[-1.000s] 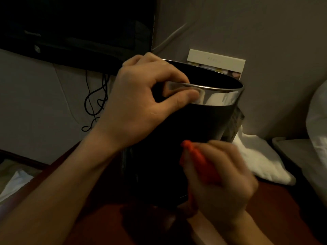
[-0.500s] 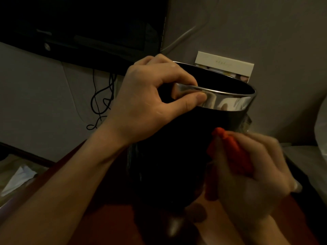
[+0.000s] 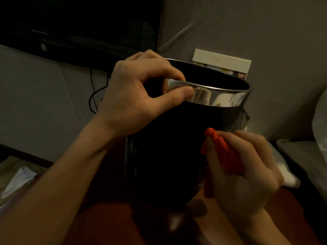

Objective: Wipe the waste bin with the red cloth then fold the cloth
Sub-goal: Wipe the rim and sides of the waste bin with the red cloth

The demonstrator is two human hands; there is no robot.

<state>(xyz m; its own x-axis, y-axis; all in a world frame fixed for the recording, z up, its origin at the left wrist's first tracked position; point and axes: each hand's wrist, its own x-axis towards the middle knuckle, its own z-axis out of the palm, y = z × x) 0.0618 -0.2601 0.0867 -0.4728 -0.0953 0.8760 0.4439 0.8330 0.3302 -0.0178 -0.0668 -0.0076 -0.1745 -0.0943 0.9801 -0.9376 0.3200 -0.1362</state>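
Note:
A black waste bin [image 3: 169,149] with a shiny silver rim band stands upright on a dark red surface in the middle of the view. My left hand [image 3: 141,96] grips the near left part of the rim, thumb outside and fingers curled over the edge. My right hand [image 3: 244,172] is closed on a bunched red cloth [image 3: 224,152] and presses it against the bin's right side, below the silver band. Part of the cloth hangs down below my palm. The hand is slightly blurred.
A dark screen [image 3: 79,23] hangs on the wall at upper left, with black cables [image 3: 95,96] dangling below it. A cream box [image 3: 221,62] stands behind the bin. White fabric [image 3: 286,172] and a grey ledge [image 3: 304,152] lie to the right. Crumpled paper [image 3: 19,179] lies at lower left.
My right hand has slid the red cloth from the bin's front lower wall rightward and upward to its right side. The left hand keeps its hold on the rim.

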